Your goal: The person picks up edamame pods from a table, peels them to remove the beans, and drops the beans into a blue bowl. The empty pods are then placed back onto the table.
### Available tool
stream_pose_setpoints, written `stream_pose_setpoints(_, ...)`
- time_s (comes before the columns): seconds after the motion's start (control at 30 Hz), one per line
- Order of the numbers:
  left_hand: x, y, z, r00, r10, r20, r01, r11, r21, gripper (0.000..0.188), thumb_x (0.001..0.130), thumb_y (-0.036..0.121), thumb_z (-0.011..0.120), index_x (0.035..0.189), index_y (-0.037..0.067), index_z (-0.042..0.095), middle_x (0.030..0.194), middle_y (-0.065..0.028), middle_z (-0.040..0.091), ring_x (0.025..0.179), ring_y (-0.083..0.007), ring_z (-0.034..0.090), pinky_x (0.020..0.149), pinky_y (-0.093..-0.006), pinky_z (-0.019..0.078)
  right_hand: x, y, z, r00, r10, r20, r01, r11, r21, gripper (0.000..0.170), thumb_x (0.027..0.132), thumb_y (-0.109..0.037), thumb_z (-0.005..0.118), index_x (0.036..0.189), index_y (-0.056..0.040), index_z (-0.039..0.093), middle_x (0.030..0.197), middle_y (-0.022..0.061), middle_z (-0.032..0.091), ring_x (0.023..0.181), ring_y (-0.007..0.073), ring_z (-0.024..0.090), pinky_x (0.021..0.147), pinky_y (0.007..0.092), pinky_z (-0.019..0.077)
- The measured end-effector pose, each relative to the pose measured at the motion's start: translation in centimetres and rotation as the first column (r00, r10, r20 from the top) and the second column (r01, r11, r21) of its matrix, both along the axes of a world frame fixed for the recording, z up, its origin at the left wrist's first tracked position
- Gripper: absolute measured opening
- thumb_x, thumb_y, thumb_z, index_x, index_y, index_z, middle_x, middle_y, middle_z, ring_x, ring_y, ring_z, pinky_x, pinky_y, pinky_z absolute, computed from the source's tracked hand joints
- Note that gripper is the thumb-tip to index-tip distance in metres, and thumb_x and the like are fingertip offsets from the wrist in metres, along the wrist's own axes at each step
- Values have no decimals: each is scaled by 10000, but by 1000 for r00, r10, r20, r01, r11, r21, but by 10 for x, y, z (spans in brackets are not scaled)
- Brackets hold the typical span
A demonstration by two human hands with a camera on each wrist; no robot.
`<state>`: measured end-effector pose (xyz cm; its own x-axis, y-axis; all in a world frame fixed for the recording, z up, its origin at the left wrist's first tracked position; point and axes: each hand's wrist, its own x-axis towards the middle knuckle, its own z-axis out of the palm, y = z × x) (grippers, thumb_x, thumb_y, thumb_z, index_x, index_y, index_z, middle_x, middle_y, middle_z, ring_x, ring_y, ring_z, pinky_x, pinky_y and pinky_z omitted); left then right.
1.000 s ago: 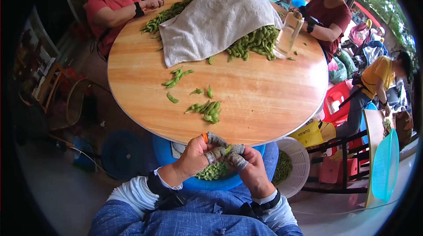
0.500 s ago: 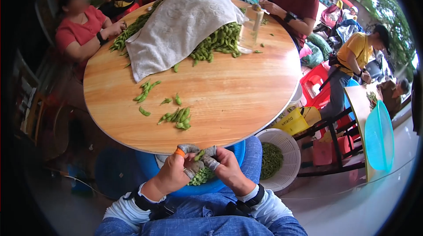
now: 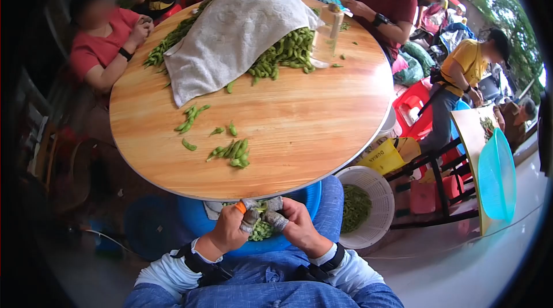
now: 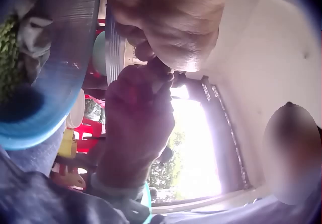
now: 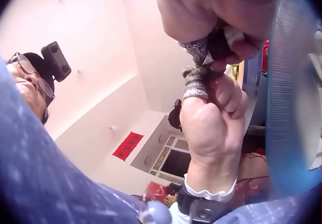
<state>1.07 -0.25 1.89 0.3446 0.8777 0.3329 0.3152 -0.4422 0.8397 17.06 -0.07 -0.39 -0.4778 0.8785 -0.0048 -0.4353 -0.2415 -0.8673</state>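
Green pod (image 3: 262,206) pinched between left hand (image 3: 231,228), right hand (image 3: 302,229) — long axis unclear.

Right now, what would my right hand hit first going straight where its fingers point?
Most likely your left hand, at its covered fingertips just past the green pod, though depth is unclear.

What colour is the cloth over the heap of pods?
The cloth is pale grey; it shows best in the head view.
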Motion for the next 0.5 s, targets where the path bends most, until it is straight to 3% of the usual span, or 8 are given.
stream_pose_setpoints(0.07, -2, 0, -7, 997, 37, 73, -29, 994, -110, 211, 778, 69, 508, 978, 3, 523, 828, -142, 583, 777, -252, 573, 681, -312, 437, 0, -3, -1, 999, -29, 16, 29, 999, 20, 239, 816, -58, 525, 1038, 27, 511, 967, 42, 570, 873, 99, 511, 784, 235, 405)
stream_pose_setpoints(0.17, -8, 0, -10, 992, -46, 117, 100, 857, -506, 204, 817, 101, 482, 986, -7, 517, 831, -108, 595, 750, -170, 557, 697, -279, 429, 3, -3, -7, 993, -41, 111, 38, 999, 32, 224, 802, -42, 532, 1017, 19, 516, 943, 33, 570, 851, 95, 516, 770, 235, 413)
stream_pose_setpoints(0.2, -6, -3, -12, 985, -60, 164, 129, 880, -457, 205, 813, 100, 490, 983, -12, 516, 837, -108, 594, 745, -145, 547, 682, -284, 430, 4, -4, -9, 990, -32, 137, 31, 999, 13, 212, 799, -37, 535, 1002, 22, 522, 922, 30, 573, 831, 89, 514, 753, 228, 415)
stream_pose_setpoints(0.23, -6, -6, -9, 993, -50, 109, 91, 909, -407, 203, 795, 55, 498, 989, 5, 529, 813, -50, 574, 752, -98, 507, 698, -233, 414, 4, -5, -11, 986, -29, 165, 30, 1000, -4, 199, 795, -32, 538, 986, 24, 528, 902, 26, 576, 811, 83, 513, 736, 221, 418)
stream_pose_setpoints(0.3, -9, -10, -29, 999, -39, -13, 31, 932, -362, 213, 760, 84, 523, 946, -18, 516, 734, -155, 585, 639, -192, 554, 606, -309, 436, 3, -6, -20, 959, -2, 282, -8, 999, 35, 174, 784, -18, 540, 951, 31, 535, 866, 22, 577, 776, 75, 503, 699, 213, 419)
stream_pose_setpoints(0.4, -10, -10, -44, 995, -19, -93, -39, 813, -581, 189, 766, 70, 486, 935, -1, 529, 674, -56, 552, 623, -102, 497, 576, -245, 412, -1, -3, -34, 906, 3, 423, -50, 994, 102, 142, 762, -3, 546, 898, 38, 541, 808, 15, 572, 733, 67, 485, 646, 213, 417)
stream_pose_setpoints(0.5, -6, -10, -81, 996, 90, -5, -76, 812, -578, 182, 762, 81, 468, 915, 1, 526, 623, -59, 533, 572, -113, 486, 527, -260, 402, -2, -3, -44, 825, -21, 564, -81, 984, 156, 135, 734, 11, 553, 867, 34, 544, 761, 18, 564, 695, 74, 485, 605, 220, 417)
